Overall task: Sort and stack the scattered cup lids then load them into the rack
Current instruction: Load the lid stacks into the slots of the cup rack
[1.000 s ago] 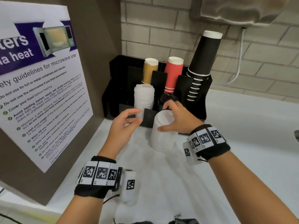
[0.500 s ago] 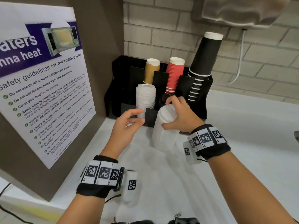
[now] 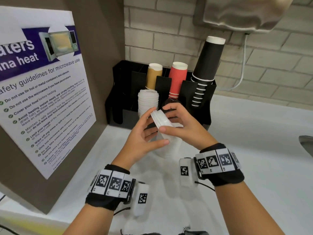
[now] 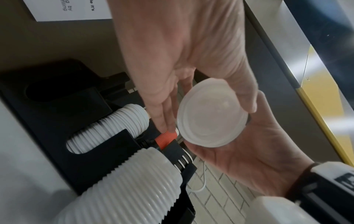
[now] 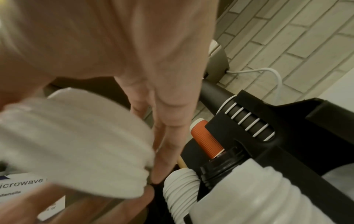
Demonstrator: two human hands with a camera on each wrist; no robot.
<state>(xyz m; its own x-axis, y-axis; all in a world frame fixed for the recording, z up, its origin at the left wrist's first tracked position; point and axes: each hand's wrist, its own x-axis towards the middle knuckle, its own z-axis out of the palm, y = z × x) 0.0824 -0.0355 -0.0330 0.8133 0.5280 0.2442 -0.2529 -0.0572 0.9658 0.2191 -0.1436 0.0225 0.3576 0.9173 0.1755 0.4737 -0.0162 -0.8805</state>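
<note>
Here, right hand [image 3: 183,126] grasping a small tilted lid stack [image 3: 160,118], left hand [image 3: 144,138] cupping its near side, taller lid stack [image 3: 171,146] at six o'clock, black rack [image 3: 199,92] at twelve.

Right wrist view: held lid stack [image 5: 76,141] motion-blurred; black lids [image 3: 171,103] mostly hidden behind right hand [image 3: 184,126].

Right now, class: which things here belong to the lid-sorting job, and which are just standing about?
Job:
small lid stack, held by right hand and left hand
tall lid stack on counter
racked lids
rack

Standing about:
microwave poster
paper cups
cable
</note>
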